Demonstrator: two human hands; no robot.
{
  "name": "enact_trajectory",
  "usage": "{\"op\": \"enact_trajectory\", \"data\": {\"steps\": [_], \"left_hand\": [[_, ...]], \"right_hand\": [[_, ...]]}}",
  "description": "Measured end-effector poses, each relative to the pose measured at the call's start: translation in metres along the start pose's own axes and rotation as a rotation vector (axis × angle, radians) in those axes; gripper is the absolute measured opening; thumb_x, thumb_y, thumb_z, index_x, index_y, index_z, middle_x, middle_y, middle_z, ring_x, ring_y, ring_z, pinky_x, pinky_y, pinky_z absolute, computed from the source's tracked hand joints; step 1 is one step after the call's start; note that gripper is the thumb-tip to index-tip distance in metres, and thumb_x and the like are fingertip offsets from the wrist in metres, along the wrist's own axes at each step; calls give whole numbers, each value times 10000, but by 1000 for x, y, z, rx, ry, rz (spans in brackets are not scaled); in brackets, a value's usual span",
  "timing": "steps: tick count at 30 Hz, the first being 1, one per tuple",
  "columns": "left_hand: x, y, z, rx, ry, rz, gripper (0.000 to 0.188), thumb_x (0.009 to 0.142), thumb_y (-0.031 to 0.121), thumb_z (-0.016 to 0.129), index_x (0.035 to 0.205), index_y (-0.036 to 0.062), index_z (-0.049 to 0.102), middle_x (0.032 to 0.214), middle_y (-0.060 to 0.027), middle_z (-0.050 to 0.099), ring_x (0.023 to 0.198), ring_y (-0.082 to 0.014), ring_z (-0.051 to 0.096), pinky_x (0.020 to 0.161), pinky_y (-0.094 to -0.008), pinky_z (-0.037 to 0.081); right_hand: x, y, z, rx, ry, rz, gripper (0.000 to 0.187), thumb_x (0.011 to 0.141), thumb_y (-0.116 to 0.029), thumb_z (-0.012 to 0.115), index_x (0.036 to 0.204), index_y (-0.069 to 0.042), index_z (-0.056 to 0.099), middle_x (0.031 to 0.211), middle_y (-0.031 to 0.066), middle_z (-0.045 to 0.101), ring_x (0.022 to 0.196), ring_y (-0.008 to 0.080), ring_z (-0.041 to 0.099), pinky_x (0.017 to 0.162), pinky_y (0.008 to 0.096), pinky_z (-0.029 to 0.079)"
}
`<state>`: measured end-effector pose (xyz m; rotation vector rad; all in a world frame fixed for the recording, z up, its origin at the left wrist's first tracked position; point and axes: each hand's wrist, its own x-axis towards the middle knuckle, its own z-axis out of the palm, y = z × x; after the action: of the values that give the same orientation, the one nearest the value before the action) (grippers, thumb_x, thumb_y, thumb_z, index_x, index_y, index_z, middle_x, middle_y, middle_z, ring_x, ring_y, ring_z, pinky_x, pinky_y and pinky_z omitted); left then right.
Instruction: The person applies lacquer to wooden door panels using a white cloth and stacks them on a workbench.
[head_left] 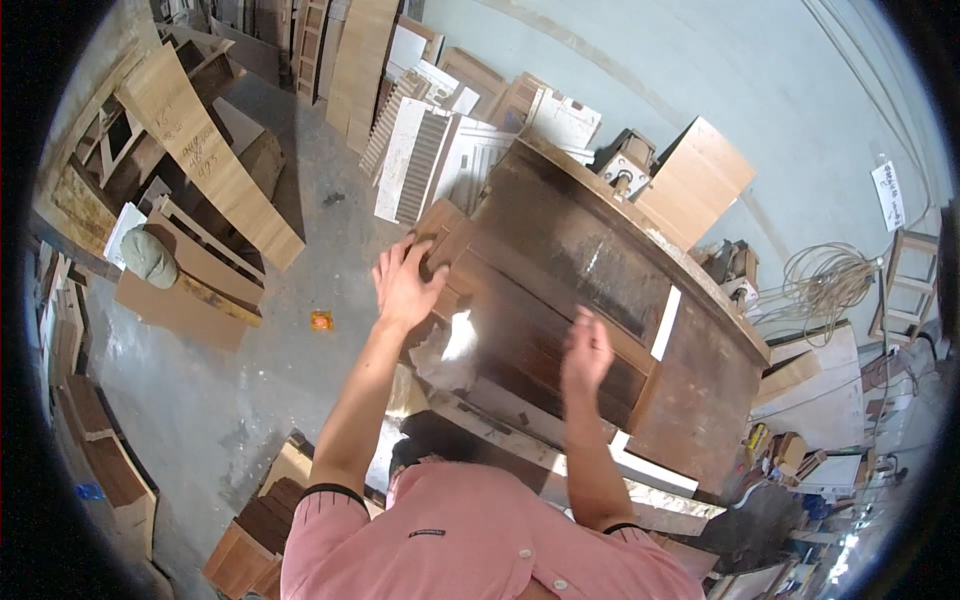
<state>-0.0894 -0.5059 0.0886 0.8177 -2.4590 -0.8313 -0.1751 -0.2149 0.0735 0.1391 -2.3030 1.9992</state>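
Note:
A brown wooden frame-and-panel piece, much like a cabinet door (545, 310), lies across a worn brown workbench (705, 415). At its left end my left hand (405, 285) rests on the wood, fingers spread and bent over the end pieces. My right hand (587, 350) is over the right half of the panel, blurred by motion. Its fingers look partly curled; whether it touches the wood or holds anything is unclear. One white strip (666, 322) crosses near the panel's right end, and another white strip (650, 468) lies at the bench's near side.
Boards and white panels (410, 160) lean at the back. A machine part (628, 165) and a plywood sheet (695, 180) stand behind the bench. Coiled cable (825, 290) hangs at the right wall. Wood offcuts (255, 535) sit at near left; a cap (148, 257) rests on boards farther left.

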Motion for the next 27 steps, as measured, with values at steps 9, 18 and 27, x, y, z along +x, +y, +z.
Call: {"op": "enact_trajectory", "data": {"steps": [9, 18, 27], "left_hand": [[-20, -15, 3, -19, 55, -4, 406, 856, 352, 737, 1179, 108, 701, 1413, -98, 572, 1300, -338, 498, 1108, -487, 377], [6, -40, 13, -46, 211, -95, 312, 957, 313, 648, 1163, 84, 702, 1177, -143, 698, 1064, -370, 633, 976, -449, 477], [19, -69, 2, -307, 186, -130, 369, 1006, 357, 592, 1221, 71, 681, 1127, -199, 705, 1059, -357, 655, 947, -434, 501]], "right_hand": [[-27, 23, -190, -349, 303, 162, 332, 1035, -221, 572, 1221, 22, 700, 1147, 123, 684, 1065, 219, 617, 976, 359, 460], [-5, 30, -163, 188, 332, 191, 370, 1057, -232, 562, 1294, 38, 653, 1287, 101, 674, 1225, 189, 599, 1101, 323, 404], [-17, 28, -163, 248, 312, 161, 354, 1066, -258, 549, 1241, 32, 655, 1188, 110, 702, 1121, 194, 633, 1046, 343, 437]]}}
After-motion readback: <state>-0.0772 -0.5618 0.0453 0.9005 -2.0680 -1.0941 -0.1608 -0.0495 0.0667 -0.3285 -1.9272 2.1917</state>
